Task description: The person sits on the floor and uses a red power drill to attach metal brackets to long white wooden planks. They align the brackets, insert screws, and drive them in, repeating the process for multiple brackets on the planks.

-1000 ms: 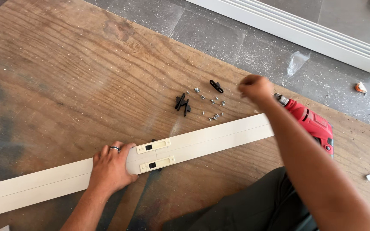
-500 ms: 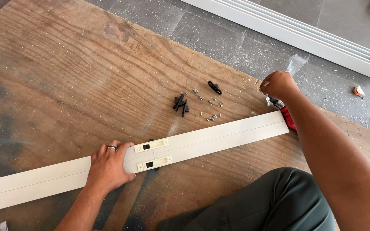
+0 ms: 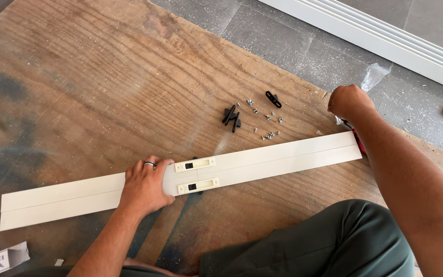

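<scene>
Fingers of left hand (image 3: 144, 187) flat on two white strips (image 3: 283, 156), right hand (image 3: 349, 102) fisted, contents unclear

At 1 o'clock I see black plastic clips (image 3: 232, 117) w/ small silver screws (image 3: 268, 134); crumpled clear plastic bag (image 3: 375, 76) at 2.

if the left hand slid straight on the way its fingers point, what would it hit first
Most likely the upper cream rectangular latch plate on the long white strip. The left hand lies flat, fingers pointing right and slightly up along the strip, fingertips just short of it. The lower plate is nearly as close.
</scene>
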